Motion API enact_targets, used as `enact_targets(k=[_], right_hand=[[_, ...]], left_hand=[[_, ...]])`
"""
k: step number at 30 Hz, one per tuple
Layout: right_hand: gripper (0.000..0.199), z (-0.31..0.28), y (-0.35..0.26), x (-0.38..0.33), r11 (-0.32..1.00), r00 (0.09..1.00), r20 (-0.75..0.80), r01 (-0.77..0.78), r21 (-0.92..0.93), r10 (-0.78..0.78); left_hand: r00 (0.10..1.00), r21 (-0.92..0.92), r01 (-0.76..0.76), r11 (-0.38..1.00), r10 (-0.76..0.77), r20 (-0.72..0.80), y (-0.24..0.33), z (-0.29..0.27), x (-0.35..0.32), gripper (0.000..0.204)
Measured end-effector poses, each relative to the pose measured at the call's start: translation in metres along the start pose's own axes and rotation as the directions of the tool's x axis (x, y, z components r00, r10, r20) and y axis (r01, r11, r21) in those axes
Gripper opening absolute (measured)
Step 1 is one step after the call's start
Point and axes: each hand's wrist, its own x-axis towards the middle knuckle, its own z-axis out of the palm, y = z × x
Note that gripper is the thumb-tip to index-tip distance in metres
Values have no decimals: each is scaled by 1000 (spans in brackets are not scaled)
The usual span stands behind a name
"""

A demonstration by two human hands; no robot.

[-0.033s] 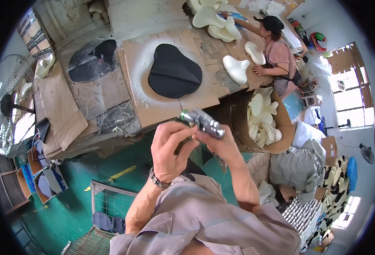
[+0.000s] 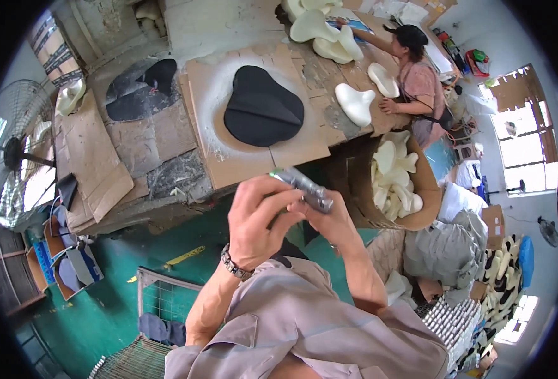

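My right hand (image 2: 331, 221) is closed round a silver metal tool that looks like a spray gun (image 2: 305, 188). Its green-tinged end points up and left toward the table. My left hand (image 2: 254, 218), with a dark banded bracelet at the wrist, has its fingers curled against the gun's near side. What the fingertips pinch there is hidden. Beyond both hands, a black rounded three-lobed cover piece (image 2: 263, 108) lies flat, creased across its middle. Beneath it is a cardboard sheet (image 2: 212, 167) with white overspray around the piece.
White moulded foam saddle shapes (image 2: 355, 104) lie on the table at right. A cardboard box (image 2: 425, 211) full of more stands below. A co-worker (image 2: 418, 88) reaches over the far right end. Another black piece (image 2: 143, 88) lies at left. A wire rack (image 2: 165, 297) stands by my left arm.
The gun has tipped slightly in my hands, and my left fingers cover more of its near side. The whole view has shifted a little. The black piece stays in place on the cardboard.
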Motion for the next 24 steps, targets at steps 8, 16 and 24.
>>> enact_targets(k=[8,16,24], right_hand=[[24,-31,11,-5,974,988,92,138,-179,-123],[38,-83,50,-6,954,970,47,245,-173,-240],[40,-106,72,-19,975,980,-51,185,-126,-192]], left_hand=[[889,-83,-105,991,130,438,-11,44,30,38],[847,-60,-214,975,216,486,-4,107,32,35],[821,-104,-156,982,188,539,-6,132,36,35]])
